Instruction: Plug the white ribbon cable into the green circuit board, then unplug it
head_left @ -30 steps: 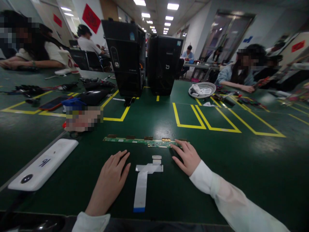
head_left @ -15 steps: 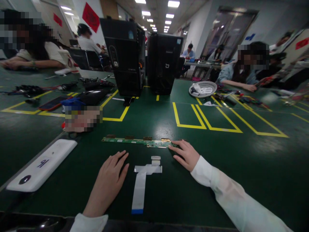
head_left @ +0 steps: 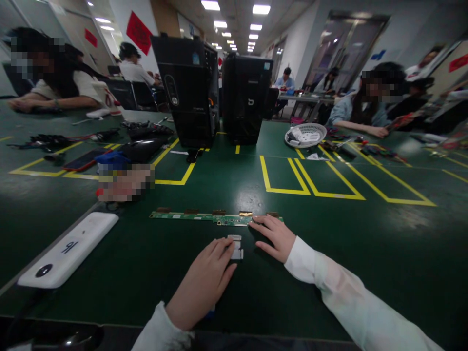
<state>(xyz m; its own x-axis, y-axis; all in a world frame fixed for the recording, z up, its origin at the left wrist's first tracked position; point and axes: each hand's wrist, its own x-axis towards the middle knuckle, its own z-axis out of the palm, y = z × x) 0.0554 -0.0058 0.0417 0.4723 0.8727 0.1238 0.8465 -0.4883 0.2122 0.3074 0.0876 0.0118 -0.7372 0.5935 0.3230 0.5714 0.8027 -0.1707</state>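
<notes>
A long, narrow green circuit board lies across the green table in front of me. My right hand rests at its right part, fingers spread, the fingertips touching the board. Below the board is a white flat ribbon cable with a connector at its upper end. My left hand lies over the cable, fingers stretched out and fingertips near the connector. Most of the cable is hidden under this hand; a bit of its blue end shows below the palm.
At the left lies a white power bank-like device. Two black computer towers stand at the back. A white basket sits back right, near yellow tape outlines. Cables and tools lie back left. Other people sit around.
My left hand has moved right from beside the ribbon cable to over its upper part, covering most of it. My right hand stays at the board. The view has shifted slightly.
</notes>
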